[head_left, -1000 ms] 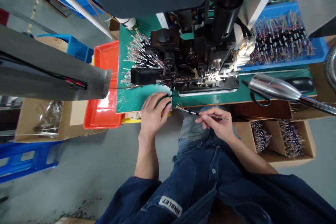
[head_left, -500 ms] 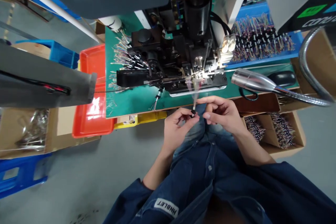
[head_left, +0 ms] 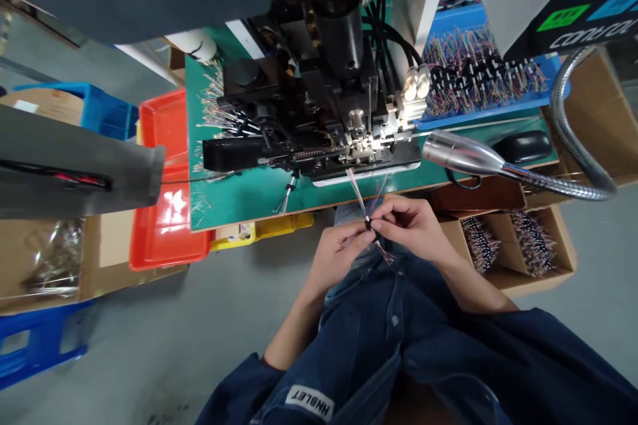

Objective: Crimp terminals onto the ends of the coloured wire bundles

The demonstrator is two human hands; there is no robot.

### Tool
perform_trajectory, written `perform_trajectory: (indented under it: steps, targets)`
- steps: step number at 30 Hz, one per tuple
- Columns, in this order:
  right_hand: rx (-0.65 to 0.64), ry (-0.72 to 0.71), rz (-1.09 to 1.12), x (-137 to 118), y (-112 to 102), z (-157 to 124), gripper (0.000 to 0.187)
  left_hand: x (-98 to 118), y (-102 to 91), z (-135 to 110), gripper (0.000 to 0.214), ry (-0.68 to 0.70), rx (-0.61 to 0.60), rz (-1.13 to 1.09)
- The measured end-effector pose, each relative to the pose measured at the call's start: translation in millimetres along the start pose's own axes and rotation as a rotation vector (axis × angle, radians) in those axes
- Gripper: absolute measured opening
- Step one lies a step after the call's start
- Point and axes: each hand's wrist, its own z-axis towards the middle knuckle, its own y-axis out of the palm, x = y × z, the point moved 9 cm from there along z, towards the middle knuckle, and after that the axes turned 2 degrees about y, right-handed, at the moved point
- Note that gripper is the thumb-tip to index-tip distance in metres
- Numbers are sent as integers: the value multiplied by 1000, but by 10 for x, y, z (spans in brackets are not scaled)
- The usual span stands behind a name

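Observation:
My left hand [head_left: 343, 247] pinches the black middle of a short cable [head_left: 368, 223] with thin coloured wires fanning out at both ends. My right hand [head_left: 409, 224] has its thumb and fingertips closed on the same cable, close to the left fingertips. One bundle of pale wires points up toward the crimping machine [head_left: 366, 149], with a few darker strands splayed to its right. Another set of wire ends hangs below my fingers. Both hands are just in front of the green table edge.
A similar cable [head_left: 289, 194] lies on the green mat [head_left: 239, 202]. Blue tray [head_left: 498, 109] at the back right holds many cables. A gooseneck lamp [head_left: 463, 151] reaches in from the right. Red trays [head_left: 169, 239] stand left; a cardboard box [head_left: 508, 282] with cables sits at lower right.
My right hand has moved slightly left and down and closed on the cable beside my left hand. The wires are now spread apart and lower, away from the machine. The view has shifted slightly.

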Motion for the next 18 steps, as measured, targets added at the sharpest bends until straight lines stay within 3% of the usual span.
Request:
perform_trajectory:
  steps: [3,6,13,18]
  targets:
    - [28,-25,-59,-14,-25,-1,20,64,-164,51,26,54,158,-95]
    - [34,-21,-99,-15,-4,-5,16,30,-204,108,23,59,266,-201]
    - [39,-53,-205,-26,-21,-51,18,-83,-58,215,23,33,340,-356]
    - [-72,-75,-339,51,35,-115,18,-42,-39,210,22,99,410,-401]
